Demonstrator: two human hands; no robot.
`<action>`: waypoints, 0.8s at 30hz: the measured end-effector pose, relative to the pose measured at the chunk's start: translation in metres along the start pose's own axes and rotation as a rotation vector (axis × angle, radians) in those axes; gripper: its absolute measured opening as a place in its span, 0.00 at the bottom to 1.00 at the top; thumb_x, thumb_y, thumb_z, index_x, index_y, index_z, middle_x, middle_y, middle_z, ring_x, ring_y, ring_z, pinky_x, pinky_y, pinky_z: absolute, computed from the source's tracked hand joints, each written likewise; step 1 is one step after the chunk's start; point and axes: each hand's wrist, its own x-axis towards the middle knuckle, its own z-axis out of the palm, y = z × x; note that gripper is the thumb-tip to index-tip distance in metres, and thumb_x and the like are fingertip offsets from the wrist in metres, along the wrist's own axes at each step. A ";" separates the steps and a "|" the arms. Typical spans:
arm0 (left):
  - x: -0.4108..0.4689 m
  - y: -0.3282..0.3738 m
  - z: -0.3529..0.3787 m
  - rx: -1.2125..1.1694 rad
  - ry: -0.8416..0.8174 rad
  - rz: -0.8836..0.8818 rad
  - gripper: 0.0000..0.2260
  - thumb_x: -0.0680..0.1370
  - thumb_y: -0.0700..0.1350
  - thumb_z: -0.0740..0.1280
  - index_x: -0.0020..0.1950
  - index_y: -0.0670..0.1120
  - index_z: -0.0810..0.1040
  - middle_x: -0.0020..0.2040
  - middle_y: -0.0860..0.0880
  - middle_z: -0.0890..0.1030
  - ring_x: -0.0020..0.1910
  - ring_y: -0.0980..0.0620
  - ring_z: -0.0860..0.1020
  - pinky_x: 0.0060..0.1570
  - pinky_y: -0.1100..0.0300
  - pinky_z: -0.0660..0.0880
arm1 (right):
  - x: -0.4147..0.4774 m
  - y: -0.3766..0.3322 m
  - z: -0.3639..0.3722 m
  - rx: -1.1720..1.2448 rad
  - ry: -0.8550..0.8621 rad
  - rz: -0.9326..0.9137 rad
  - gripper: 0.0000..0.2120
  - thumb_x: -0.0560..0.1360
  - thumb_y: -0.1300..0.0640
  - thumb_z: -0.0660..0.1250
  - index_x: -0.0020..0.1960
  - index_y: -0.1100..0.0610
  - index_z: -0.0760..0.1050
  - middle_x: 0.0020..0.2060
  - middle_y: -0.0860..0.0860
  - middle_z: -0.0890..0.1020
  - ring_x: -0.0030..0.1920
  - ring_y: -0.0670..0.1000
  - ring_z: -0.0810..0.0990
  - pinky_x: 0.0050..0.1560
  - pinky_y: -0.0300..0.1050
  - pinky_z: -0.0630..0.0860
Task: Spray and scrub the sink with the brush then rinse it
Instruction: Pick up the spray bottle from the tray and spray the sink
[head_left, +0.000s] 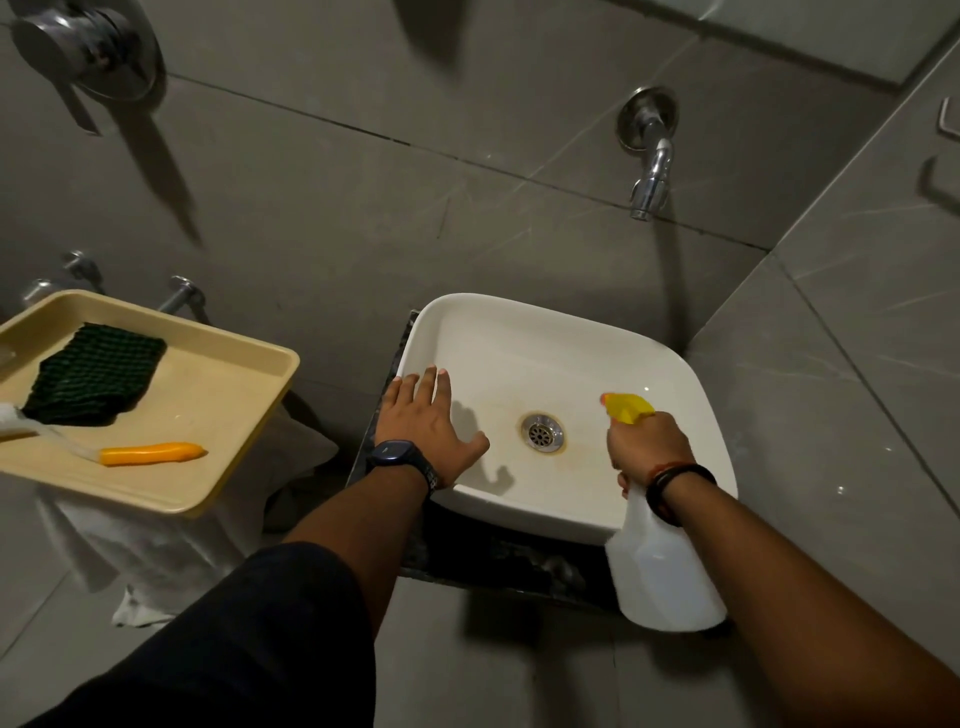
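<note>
A white square sink (545, 338) stands against the grey tiled wall, with a stained metal drain (542, 431) in its middle. My left hand (423, 423) lies flat and open on the sink's left rim. My right hand (647, 441) grips a white spray bottle (667, 571) with a yellow nozzle (626, 406), held over the basin's right side and pointing left toward the drain. The brush (148, 453), with an orange handle and white bristles, lies on a beige tray (244, 410) to the left.
A chrome tap (649, 161) sticks out of the wall above the sink. A dark green scrub pad (91, 374) lies on the tray beside the brush. White cloth (156, 551) hangs beneath the tray. A chrome mixer (88, 52) is at the top left.
</note>
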 end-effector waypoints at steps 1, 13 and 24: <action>0.000 0.000 0.000 0.000 0.001 0.000 0.43 0.68 0.70 0.51 0.76 0.46 0.49 0.77 0.45 0.55 0.74 0.43 0.53 0.73 0.47 0.46 | -0.001 0.003 -0.001 -0.025 -0.083 0.008 0.20 0.68 0.62 0.57 0.56 0.55 0.79 0.31 0.59 0.78 0.20 0.55 0.71 0.26 0.44 0.72; 0.000 0.000 0.001 -0.018 0.011 0.005 0.43 0.68 0.69 0.52 0.76 0.46 0.49 0.77 0.45 0.55 0.74 0.43 0.53 0.73 0.47 0.45 | 0.004 0.005 -0.005 -0.043 0.101 0.017 0.18 0.70 0.61 0.58 0.56 0.56 0.79 0.37 0.61 0.82 0.23 0.57 0.75 0.29 0.46 0.76; 0.000 -0.003 0.002 -0.053 0.022 0.002 0.43 0.68 0.70 0.53 0.75 0.46 0.49 0.77 0.45 0.55 0.74 0.43 0.53 0.73 0.47 0.46 | -0.020 -0.015 0.004 0.022 0.144 -0.192 0.17 0.71 0.63 0.60 0.55 0.53 0.81 0.37 0.58 0.84 0.29 0.58 0.77 0.38 0.50 0.80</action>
